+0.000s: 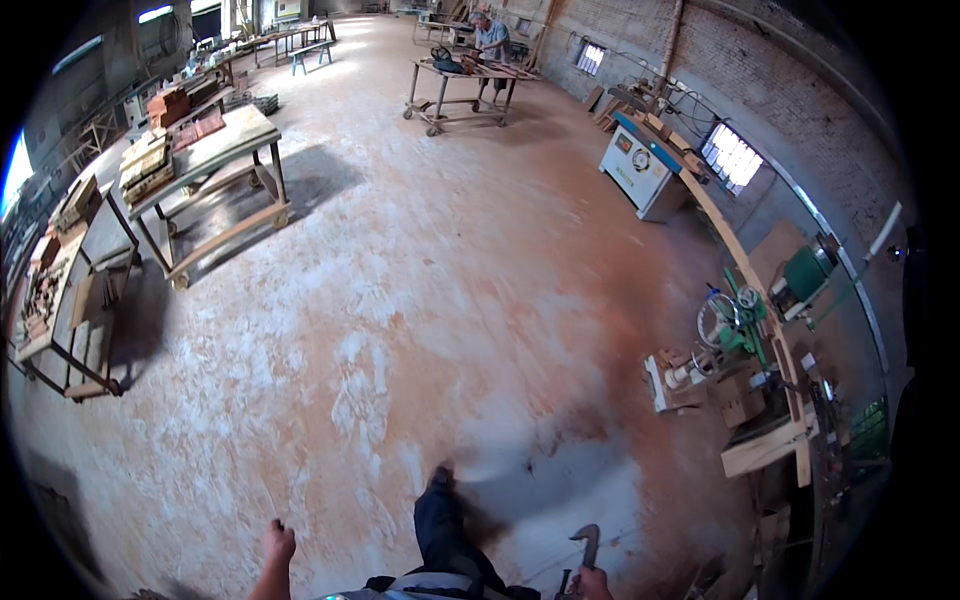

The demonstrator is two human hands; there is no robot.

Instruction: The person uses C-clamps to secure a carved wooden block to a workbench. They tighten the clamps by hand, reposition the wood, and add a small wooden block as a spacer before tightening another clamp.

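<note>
Gripping a grey, hook-ended metal clamp [591, 541] low down in the right hand [593, 583], above the dusty concrete floor [420, 330], apparently for steady carrying; holding the left hand [280, 541] curled narrow, impossible to tell whether empty.

Dull metal tool [591, 546]; matt dusty floor [470, 250]; rough brick wall [800, 90].

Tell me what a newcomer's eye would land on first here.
Probably the broad floor, streaked reddish and pale, filling the middle of the view. Next, the hooked metal tool gripped in the right hand at the lower edge, right of centre. Then the green machine with a handwheel at right, and the wheeled table bearing wood at upper left.
</note>
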